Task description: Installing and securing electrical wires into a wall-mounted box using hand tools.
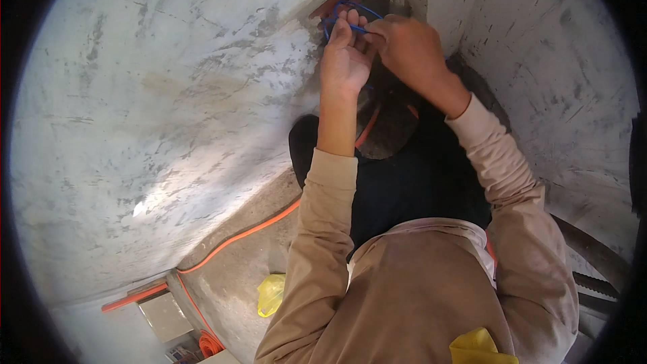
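Note:
A thin blue wire (pixel 364 8) loops at a recessed reddish box (pixel 327 7) in the pale, scuffed wall. My left hand (pixel 345 61), palm toward the camera, has its fingers curled on the wire just below the box. To its right, my right hand (pixel 411 54) pinches the same wire between thumb and fingers, knuckles up. The wire's ends are hard to trace behind my fingers. Orange conduit (pixel 367 125) shows in the dark corner below my hands.
Walls meet at the corner around my bent legs (pixel 418 182). An orange conduit (pixel 239 236) runs along the concrete floor (pixel 229 283). A yellow plastic bag (pixel 269 294), a grey panel (pixel 164 317) and an orange coil (pixel 209 342) lie lower left. Dark corrugated tubes (pixel 593 286) are at right.

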